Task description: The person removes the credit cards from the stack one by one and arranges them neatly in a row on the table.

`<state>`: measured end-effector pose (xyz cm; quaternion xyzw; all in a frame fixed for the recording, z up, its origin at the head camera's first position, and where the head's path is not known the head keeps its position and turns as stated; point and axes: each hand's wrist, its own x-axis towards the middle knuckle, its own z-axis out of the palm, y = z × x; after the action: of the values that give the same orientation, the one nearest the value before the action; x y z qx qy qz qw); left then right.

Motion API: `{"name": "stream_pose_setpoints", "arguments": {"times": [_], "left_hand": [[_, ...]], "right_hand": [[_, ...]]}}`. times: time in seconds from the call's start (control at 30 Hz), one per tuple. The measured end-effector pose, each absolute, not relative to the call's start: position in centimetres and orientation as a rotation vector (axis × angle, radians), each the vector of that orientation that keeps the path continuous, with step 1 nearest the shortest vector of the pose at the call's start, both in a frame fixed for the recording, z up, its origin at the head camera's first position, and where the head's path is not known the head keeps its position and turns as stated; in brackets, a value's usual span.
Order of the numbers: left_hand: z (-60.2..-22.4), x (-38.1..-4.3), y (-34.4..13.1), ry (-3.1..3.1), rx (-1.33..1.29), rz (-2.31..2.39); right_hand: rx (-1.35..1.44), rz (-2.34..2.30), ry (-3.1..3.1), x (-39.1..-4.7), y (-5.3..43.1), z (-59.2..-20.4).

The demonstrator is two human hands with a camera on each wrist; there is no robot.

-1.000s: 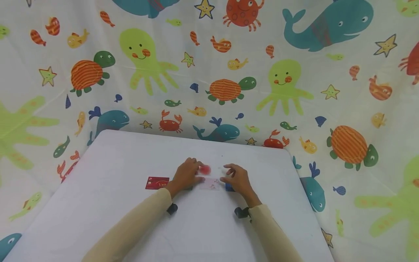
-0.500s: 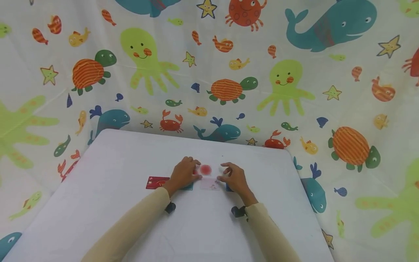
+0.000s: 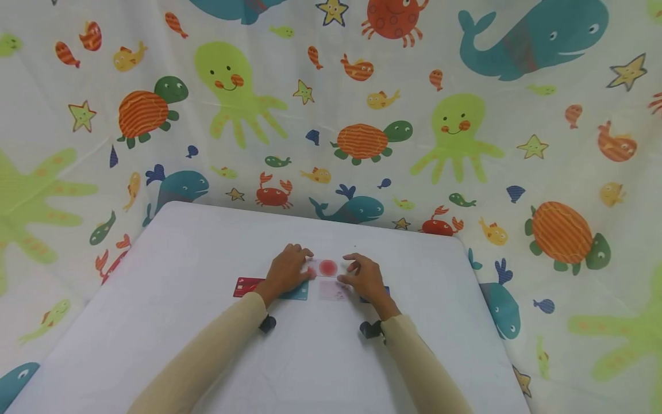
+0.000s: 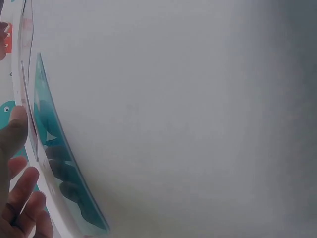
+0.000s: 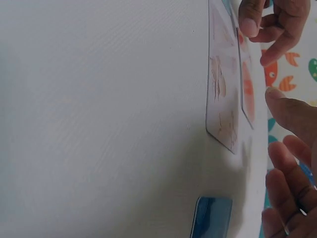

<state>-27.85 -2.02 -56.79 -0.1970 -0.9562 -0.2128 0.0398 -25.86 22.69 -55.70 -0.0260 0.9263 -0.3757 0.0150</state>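
A pale card with red round spots [image 3: 328, 268] lies flat near the middle of the table. At its left end is my left hand [image 3: 287, 269], thumb and fingers loosely bent and spread; whether a fingertip touches the card is unclear. My right hand [image 3: 366, 279] hovers at the card's right end, thumb and fingers apart with nothing gripped. Just in front lies a pale pink card [image 3: 331, 291]. A teal card [image 4: 69, 168] sits below the left hand, partly hidden by it in the head view. Under the right hand is a blue card [image 5: 212, 218], mostly covered in the head view.
A red card [image 3: 247, 286] lies left of the teal one, partly behind the left hand. The white table [image 3: 207, 241] ends at a curtain [image 3: 310, 86] printed with sea animals. Black wrist cameras [image 3: 267, 324] sit at both cuffs.
My left hand has drawn back leftward, uncovering more of the spotted card and the teal card. The right hand has shifted left toward the spotted card's right end, uncovering some of the blue card.
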Motion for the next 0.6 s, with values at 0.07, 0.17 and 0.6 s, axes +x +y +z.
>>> {"name": "stream_pose_setpoints", "arguments": {"times": [0.07,0.17,0.6], "left_hand": [[-56.8,-28.0,-2.0,-2.941,-0.601,-0.647],[-57.0,-28.2,-2.0,-2.943,-0.602,-0.655],[-57.2,-28.8,-1.7,-2.982,-0.609,-0.625]], "right_hand": [[-0.078,-1.163,2.872,-26.0,22.5,-55.7],[-0.077,-1.127,2.873,-26.3,22.2,-55.6],[-0.138,-1.031,2.887,-27.3,21.2,-56.2]]}}
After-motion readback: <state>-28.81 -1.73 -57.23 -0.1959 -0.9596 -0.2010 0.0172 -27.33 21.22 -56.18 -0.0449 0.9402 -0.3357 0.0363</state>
